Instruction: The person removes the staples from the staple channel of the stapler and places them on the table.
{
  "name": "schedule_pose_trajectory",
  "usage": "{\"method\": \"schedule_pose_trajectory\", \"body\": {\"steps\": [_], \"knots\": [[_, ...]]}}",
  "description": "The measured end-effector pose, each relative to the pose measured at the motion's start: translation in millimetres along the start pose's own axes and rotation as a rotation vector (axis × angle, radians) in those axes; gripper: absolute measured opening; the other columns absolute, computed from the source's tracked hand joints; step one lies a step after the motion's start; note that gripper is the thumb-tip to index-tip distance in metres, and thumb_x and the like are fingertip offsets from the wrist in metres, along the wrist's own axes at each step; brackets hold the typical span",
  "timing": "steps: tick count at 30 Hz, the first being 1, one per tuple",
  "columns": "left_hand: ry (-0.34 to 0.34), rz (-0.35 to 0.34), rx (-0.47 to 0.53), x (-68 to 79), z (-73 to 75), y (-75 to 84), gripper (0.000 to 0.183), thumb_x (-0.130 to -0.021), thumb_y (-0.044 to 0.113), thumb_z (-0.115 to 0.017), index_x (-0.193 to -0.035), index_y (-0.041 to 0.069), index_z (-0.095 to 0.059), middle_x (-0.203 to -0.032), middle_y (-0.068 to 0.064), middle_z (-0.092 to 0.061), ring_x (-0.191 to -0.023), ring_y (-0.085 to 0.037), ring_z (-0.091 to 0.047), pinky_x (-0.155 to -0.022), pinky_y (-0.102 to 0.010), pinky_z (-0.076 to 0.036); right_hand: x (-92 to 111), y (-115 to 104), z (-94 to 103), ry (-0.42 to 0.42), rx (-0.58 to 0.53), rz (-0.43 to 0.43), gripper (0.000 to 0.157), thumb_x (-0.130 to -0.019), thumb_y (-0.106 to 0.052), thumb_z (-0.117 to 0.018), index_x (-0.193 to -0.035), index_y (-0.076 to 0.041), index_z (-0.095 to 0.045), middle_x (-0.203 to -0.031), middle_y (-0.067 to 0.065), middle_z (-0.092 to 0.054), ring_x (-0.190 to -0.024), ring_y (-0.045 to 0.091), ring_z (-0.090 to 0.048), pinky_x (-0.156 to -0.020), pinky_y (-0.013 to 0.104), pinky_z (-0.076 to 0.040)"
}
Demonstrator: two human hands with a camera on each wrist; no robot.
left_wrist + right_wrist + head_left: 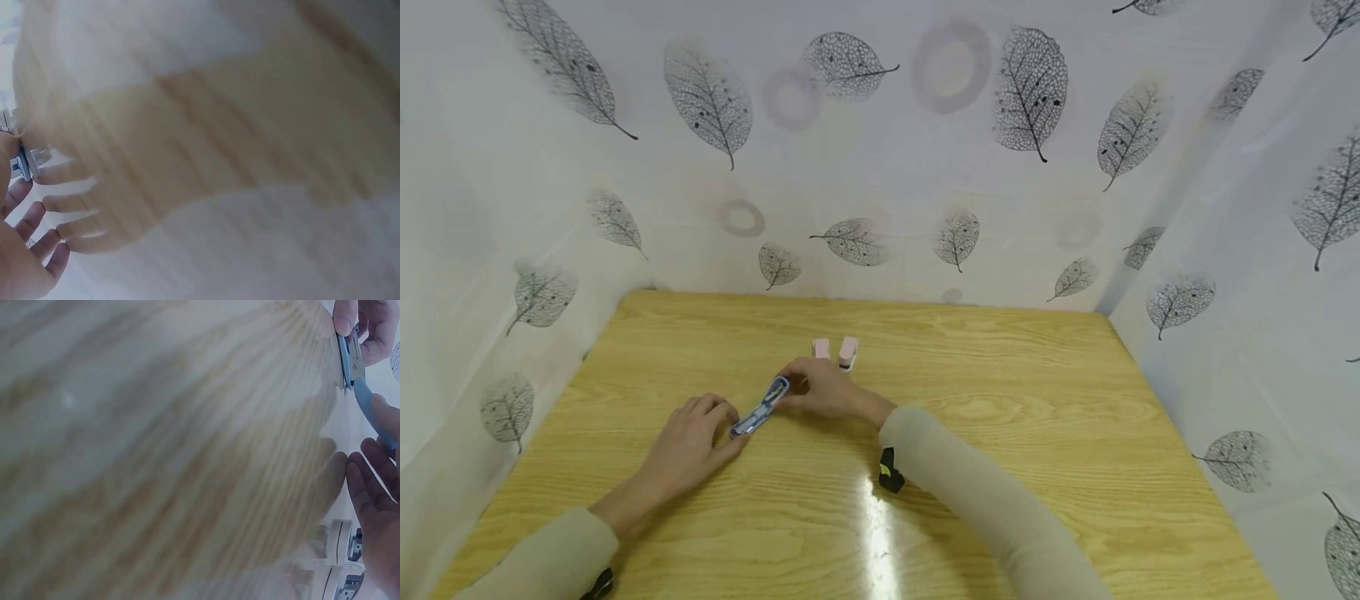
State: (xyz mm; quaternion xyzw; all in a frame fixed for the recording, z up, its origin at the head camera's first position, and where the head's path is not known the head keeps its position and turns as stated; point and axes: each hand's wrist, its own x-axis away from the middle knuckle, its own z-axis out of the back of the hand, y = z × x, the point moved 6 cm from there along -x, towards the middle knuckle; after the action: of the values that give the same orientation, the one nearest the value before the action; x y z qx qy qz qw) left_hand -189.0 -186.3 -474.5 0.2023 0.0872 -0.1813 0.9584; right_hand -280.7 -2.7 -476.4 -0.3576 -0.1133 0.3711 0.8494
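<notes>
A blue stapler [760, 408], swung open along its length, is held between both hands just above the wooden table. My left hand [688, 450] pinches its near left end between thumb and fingers. The far right end is gripped by my right hand [823, 387]. In the right wrist view, the stapler's blue arm [367, 407] angles away from a metal hinge, and the right thumb lies on it. Only a small part of the stapler [24, 164] shows at the left edge of the left wrist view.
Two small pink staplers [848, 352] stand side by side behind my right hand. The wooden table [1000, 375] reaches back to a pale curtain [895, 167] printed with leaves, which also closes off both sides. A bright reflection lies on the tabletop near the right forearm.
</notes>
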Motion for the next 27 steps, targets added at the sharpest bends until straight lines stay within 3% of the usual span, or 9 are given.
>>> {"method": "schedule_pose_trajectory", "body": {"steps": [8,16,20,24,27], "knots": [[0.007,-0.001,-0.027,0.8,-1.7,0.2,0.024,-0.089,0.033,-0.084,-0.096,0.014,-0.07,-0.113,-0.013,-0.07,-0.106,-0.036,-0.065,-0.085,-0.056,-0.055,4,0,2.6,0.015,-0.053,-0.047,0.044,-0.093,-0.021,-0.082,-0.131,-0.005,-0.069,-0.117,0.006,-0.077,-0.103,0.012,-0.072,-0.091,0.015,-0.056],[0.009,0.01,-0.037,0.6,-2.0,0.2,0.025,-0.089,0.033,-0.083,-0.096,0.013,-0.07,-0.113,-0.014,-0.07,-0.105,-0.036,-0.066,-0.085,-0.056,-0.056,18,-5,24.7,0.143,-0.128,-0.119,0.041,-0.095,-0.019,-0.08,-0.132,-0.004,-0.068,-0.126,0.012,-0.075,-0.11,0.021,-0.073,-0.093,0.019,-0.057],[-0.005,0.018,-0.036,0.7,-2.2,0.4,0.025,-0.089,0.033,-0.083,-0.097,0.013,-0.071,-0.114,-0.014,-0.07,-0.105,-0.036,-0.066,-0.087,-0.056,-0.056,24,-9,31.4,0.172,-0.173,-0.135,0.039,-0.095,-0.019,-0.079,-0.129,-0.001,-0.069,-0.119,0.013,-0.077,-0.105,0.022,-0.075,-0.09,0.018,-0.059],[-0.007,0.019,-0.041,0.9,-2.1,0.8,0.025,-0.089,0.033,-0.083,-0.097,0.012,-0.071,-0.113,-0.014,-0.07,-0.103,-0.034,-0.065,-0.085,-0.054,-0.055,29,-11,33.2,0.204,-0.23,-0.19,0.035,-0.095,-0.019,-0.08,-0.123,-0.001,-0.073,-0.111,0.013,-0.079,-0.092,0.013,-0.073,-0.083,0.017,-0.058],[0.001,0.011,-0.047,1.2,-1.4,1.9,0.025,-0.089,0.034,-0.083,-0.097,0.013,-0.071,-0.112,-0.013,-0.07,-0.1,-0.032,-0.065,-0.081,-0.052,-0.055,32,-11,30.6,0.222,-0.339,-0.259,0.029,-0.094,-0.018,-0.08,-0.117,-0.001,-0.075,-0.105,0.014,-0.08,-0.083,0.011,-0.072,-0.078,0.023,-0.061]]}}
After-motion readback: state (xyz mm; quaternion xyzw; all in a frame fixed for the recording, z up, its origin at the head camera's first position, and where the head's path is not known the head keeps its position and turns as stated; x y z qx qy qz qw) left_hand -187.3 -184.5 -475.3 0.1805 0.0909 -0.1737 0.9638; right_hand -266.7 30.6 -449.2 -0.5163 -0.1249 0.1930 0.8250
